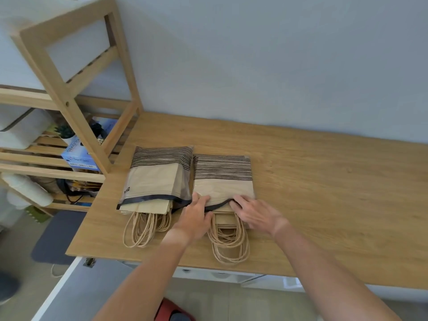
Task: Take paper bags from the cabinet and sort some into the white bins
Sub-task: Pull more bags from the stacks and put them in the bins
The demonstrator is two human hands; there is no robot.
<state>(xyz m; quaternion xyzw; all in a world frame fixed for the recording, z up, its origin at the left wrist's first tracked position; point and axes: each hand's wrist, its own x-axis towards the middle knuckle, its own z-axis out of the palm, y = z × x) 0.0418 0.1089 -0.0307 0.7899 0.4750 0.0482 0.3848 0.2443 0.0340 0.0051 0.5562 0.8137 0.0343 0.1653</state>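
Two clear plastic packs of brown paper bags lie side by side on the wooden counter (324,181). The left pack (155,179) has twine handles spilling from its open near end. The right pack (222,177) shows black stripes at its far end, and its bags' twine handles (228,244) hang out toward me. My left hand (194,218) pinches the dark-edged opening of the right pack at its left corner. My right hand (252,210) rests flat on the same opening, fingers tucked under the plastic edge.
A wooden shelf unit (69,93) stands at the left with a blue glove box (80,156), white containers and a small plant. An open white cabinet door (60,288) juts out below the counter's front left corner. A grey mat (58,237) lies on the floor.
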